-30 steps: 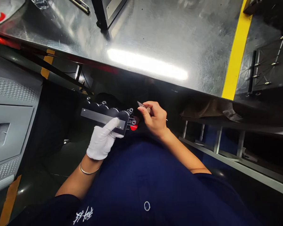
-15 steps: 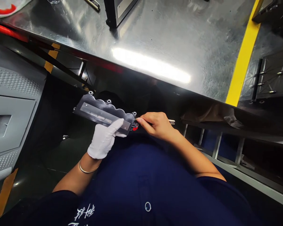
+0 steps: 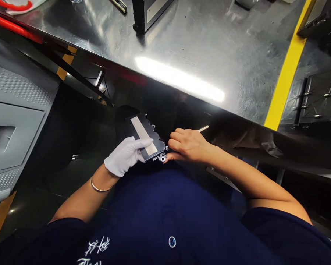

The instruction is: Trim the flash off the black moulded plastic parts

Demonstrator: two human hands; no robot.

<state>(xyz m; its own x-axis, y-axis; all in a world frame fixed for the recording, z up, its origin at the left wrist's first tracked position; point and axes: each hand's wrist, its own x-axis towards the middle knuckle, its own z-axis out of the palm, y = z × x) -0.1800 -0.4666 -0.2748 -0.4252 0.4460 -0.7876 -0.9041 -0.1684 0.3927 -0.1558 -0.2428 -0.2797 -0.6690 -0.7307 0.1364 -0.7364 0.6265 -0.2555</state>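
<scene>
My left hand (image 3: 127, 154), in a white glove, grips a dark flat part (image 3: 158, 139) with a scalloped edge and small eyelet lugs. Its thumb presses on the pale strip (image 3: 140, 127) along the part's face. The part hangs in front of my body, below the table edge, tilted with its near end towards me. My bare right hand (image 3: 189, 144) is closed at the near end, its thumb close to a lug (image 3: 162, 158). From behind that hand sticks out the end of a slim pale tool (image 3: 203, 128); its tip is hidden by the fingers.
Above is a shiny metal table (image 3: 209, 44) bearing a dark box-like unit (image 3: 149, 16), a slim pen-like object (image 3: 119, 5) and yellow tape (image 3: 285, 70). Red handles (image 3: 13, 25) lie at the upper left. A grey moulded panel (image 3: 16, 121) stands at left.
The dark part has turned, its far end swinging up and right and its near end dipping towards me. My right hand has rolled over at that end, the tool's rear end rising.
</scene>
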